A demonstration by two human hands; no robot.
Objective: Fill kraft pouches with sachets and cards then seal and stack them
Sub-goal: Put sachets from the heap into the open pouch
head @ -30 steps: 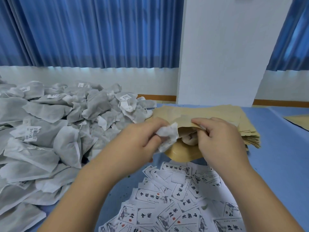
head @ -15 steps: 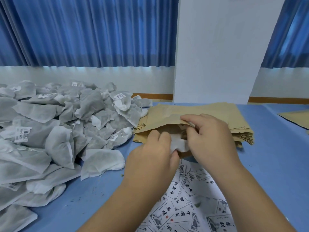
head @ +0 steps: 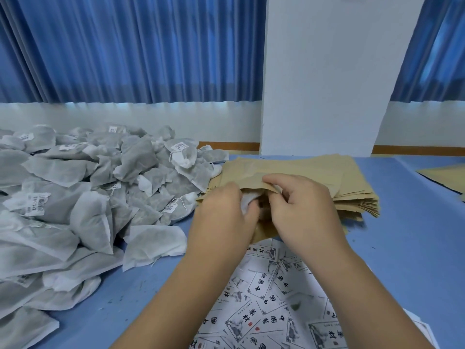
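Note:
A kraft pouch point(head: 251, 181) lies on top of a stack of kraft pouches point(head: 352, 187) on the blue table. My right hand point(head: 304, 210) pinches the pouch's upper lip and holds the mouth open. My left hand point(head: 221, 217) grips a white sachet point(head: 247, 202) and pushes it into the mouth; only a small part of the sachet shows. A big heap of grey-white sachets point(head: 88, 192) covers the left of the table. Printed white cards point(head: 271, 306) lie spread in front of me, under my forearms.
One loose sachet point(head: 153, 244) lies flat near my left wrist. More kraft sheets point(head: 445, 176) sit at the far right edge. A white pillar point(head: 324, 76) and blue curtains stand behind the blue table point(head: 407, 248).
My left hand has carried the sachet forward from outside the pouch into its mouth, so less of it shows. My right hand keeps holding the pouch lip.

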